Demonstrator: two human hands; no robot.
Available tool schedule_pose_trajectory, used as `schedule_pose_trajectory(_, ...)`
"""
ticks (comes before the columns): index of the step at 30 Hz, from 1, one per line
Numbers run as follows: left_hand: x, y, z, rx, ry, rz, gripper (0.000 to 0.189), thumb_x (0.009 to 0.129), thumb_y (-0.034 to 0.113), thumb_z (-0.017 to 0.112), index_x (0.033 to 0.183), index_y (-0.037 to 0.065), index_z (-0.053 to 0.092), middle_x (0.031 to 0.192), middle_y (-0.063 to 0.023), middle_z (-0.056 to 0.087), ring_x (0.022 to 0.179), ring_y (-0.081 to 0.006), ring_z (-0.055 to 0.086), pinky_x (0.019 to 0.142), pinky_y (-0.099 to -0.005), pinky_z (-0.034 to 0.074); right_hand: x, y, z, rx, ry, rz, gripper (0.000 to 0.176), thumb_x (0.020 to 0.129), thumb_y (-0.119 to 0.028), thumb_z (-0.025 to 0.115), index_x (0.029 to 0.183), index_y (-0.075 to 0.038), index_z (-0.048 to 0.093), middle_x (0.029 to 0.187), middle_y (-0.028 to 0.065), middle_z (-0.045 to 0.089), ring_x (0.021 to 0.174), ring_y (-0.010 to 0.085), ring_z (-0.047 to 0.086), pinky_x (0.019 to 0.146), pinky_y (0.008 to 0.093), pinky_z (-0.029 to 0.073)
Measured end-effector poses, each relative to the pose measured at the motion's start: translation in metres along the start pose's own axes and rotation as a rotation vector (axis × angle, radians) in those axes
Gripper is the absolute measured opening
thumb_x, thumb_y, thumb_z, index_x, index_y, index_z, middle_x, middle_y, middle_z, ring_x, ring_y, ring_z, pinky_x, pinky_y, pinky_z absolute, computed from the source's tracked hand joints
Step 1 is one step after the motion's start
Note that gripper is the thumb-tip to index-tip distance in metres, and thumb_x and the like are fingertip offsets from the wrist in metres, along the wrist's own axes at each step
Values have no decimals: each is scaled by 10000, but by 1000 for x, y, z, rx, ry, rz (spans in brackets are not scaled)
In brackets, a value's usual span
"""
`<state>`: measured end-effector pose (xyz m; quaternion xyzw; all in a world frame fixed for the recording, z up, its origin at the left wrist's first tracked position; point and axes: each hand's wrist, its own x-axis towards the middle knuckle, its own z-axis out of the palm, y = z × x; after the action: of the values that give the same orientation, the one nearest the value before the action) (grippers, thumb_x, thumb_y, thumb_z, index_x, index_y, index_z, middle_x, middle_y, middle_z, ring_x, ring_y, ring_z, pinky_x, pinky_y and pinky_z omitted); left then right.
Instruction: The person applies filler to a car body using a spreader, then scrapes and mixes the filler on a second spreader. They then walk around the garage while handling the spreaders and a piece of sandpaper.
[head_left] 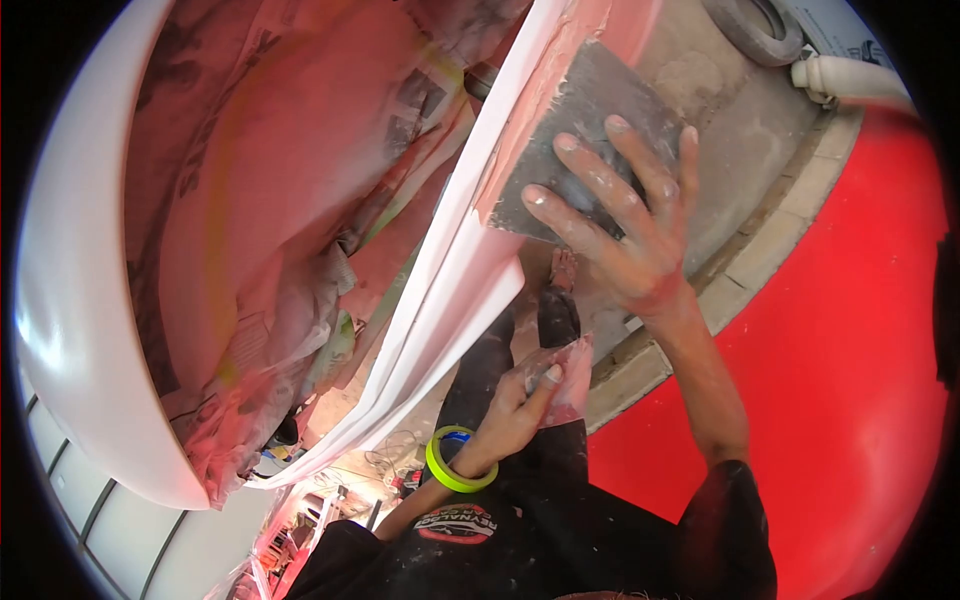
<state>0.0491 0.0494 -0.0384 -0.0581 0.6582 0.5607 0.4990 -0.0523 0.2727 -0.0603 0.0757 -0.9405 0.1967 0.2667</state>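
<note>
We look down on a worker's two bare hands beside a long, pink-and-white panel (428,290) that slants across the middle of the view. The right hand (640,235) lies over a square, dark pad (560,110), fingers spread across its face rather than curled around it; pale dust marks the fingertips. We find the pad at upper centre, against the pink right-hand side of the panel.

Lower down, the left hand (520,405) pinches a crumpled piece of clear plastic (572,378), thumb on top, near the body. A bright yellow ring (434,465) circles the left wrist.

To the left of the panel, we see pink-dusted masking paper (300,170), bordered by a curved, glossy white shell (80,260). To the right, a pale kerb (770,250) curves beside a broad red surface (830,330). The worker wears a black shirt (600,530) with a chest logo, and a bare foot (563,270) shows below the pad.
</note>
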Motion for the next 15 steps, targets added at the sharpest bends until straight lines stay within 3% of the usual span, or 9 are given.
schedule_pose_trajectory(7,-5,-11,-9,33,-41,-13,447,1087,299,474,1297,-77,595,1251,-217,658,1168,-293,628,1030,-359,450,-3,-14,-6,6,53,-33,307,800,-263,755,1095,-347,776,1329,-29,668,1304,269,559,1253,565,193)
schedule_pose_trajectory(10,-3,-18,-8,14,-25,73,438,1084,313,509,1313,-51,591,1043,-50,649,965,-97,543,881,-271,465,-5,-21,1,15,22,-28,291,835,-293,715,1117,-344,769,1338,-21,667,1308,269,559,1249,584,179)
schedule_pose_trajectory(12,-4,-15,-10,33,-26,72,436,1086,306,510,1326,-50,588,1069,-43,655,979,-90,547,894,-268,465,-14,-23,8,20,3,-17,288,896,-348,635,1158,-346,755,1358,-20,663,1309,264,562,1240,619,151)
schedule_pose_trajectory(15,-8,-21,-15,-61,-44,5,430,1086,296,518,1342,-44,585,1112,-37,659,1003,-89,558,914,-273,465,-24,-26,-3,71,-9,33,276,890,-326,662,1149,-341,757,1349,-15,668,1321,263,556,1246,620,139)
